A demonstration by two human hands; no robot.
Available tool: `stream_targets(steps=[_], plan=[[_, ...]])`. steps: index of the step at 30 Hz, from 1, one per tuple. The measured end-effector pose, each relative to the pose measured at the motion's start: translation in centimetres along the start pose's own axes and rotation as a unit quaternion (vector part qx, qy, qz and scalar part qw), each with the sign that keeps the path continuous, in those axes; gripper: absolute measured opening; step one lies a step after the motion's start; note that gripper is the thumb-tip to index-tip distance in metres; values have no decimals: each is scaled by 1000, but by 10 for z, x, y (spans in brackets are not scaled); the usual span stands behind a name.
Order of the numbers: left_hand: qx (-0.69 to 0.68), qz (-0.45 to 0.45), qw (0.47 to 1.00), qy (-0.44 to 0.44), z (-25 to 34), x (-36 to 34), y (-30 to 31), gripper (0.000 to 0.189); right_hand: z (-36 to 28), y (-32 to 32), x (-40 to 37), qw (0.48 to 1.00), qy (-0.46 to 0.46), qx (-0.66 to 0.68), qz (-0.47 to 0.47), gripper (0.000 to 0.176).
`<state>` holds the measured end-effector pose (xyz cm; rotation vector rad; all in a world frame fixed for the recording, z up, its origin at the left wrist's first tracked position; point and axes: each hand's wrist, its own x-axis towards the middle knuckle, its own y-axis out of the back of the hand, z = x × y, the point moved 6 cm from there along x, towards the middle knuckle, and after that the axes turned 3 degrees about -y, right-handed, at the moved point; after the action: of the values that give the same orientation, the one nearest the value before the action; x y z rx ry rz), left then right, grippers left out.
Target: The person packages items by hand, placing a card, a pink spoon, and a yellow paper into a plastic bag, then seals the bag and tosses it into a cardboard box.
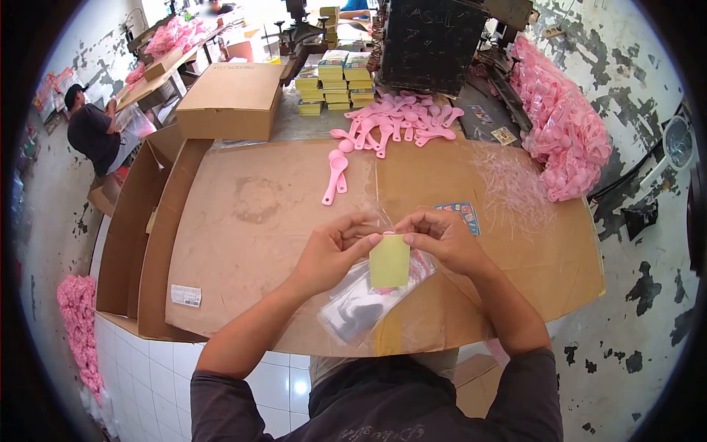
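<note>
My left hand (342,247) and my right hand (442,239) pinch the two top corners of a small packet in front of my body. A plain yellow card (389,261) faces me there, with clear plastic film showing above it and a bit of pink at its top and bottom edges. Whether the card lies fully inside the film cannot be made out. Under the packet, a stack of clear plastic bags (350,313) rests on the cardboard. Beyond my left hand, pink measuring spoons (336,173) lie together. Beside my right hand is a blue printed card (464,214).
A heap of pink spoons (398,118) lies at the back, near stacked cards (335,70) and a black machine block (431,44). A closed carton (228,96) stands back left. Bagged pink spoons (556,125) pile up right. Another person (96,132) sits far left.
</note>
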<state>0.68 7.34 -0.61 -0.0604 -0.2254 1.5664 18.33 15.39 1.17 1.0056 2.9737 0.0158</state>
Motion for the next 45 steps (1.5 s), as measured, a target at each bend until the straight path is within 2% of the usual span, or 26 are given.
stream_targets(steps=[1, 7, 10, 13, 16, 19, 22, 25, 28, 31, 34, 37, 40, 43, 45], plan=[[7, -19, 1000, 17, -4, -1, -1, 32, -1, 1, 0, 1000, -3, -1, 3, 22], [19, 9, 1000, -7, 0, -3, -2, 26, 5, 4, 0, 998, -2, 19, 55, 21], [65, 27, 997, -18, -1, -3, 3, 23, 9, 9, 0, 998, 0, 9, 59, 20], [51, 32, 998, -24, 1, -3, 4, 20, 10, 10, 1, 998, 14, 23, 64, 17], [51, 35, 997, -51, 7, -4, 4, 19, 8, 12, 1, 998, -8, -16, 54, 14], [111, 14, 989, -99, 5, -4, 10, 20, 7, 12, 2, 998, 47, -6, 36, 15], [134, -9, 983, -124, 5, -5, 12, 20, 8, 14, 2, 998, 53, 0, 20, 19], [107, -2, 990, -90, 7, -4, 10, 20, 1, 11, 0, 997, 74, -20, 11, 19], [148, -39, 979, -134, 7, -3, 13, 21, -1, 14, -2, 992, 56, -112, 19, 19], [133, -35, 984, -114, 3, -2, 14, 21, -6, 14, -2, 994, 68, -83, 7, 16], [73, -28, 992, -98, 1, -1, 10, 19, 0, 18, -1, 992, 60, -109, 17, 15], [93, -14, 995, -45, -11, 1, 12, 19, 11, 17, 1, 996, 55, -75, 10, 14], [66, 5, 998, 3, -17, 1, 10, 21, 19, 19, 3, 997, 48, -55, -5, 20], [53, 10, 998, 12, -17, 1, 12, 23, 17, 15, 2, 1000, 11, 7, 20, 30], [60, 16, 998, 4, -15, 1, 14, 24, 11, 6, -1, 1000, 17, -24, -6, 34]])
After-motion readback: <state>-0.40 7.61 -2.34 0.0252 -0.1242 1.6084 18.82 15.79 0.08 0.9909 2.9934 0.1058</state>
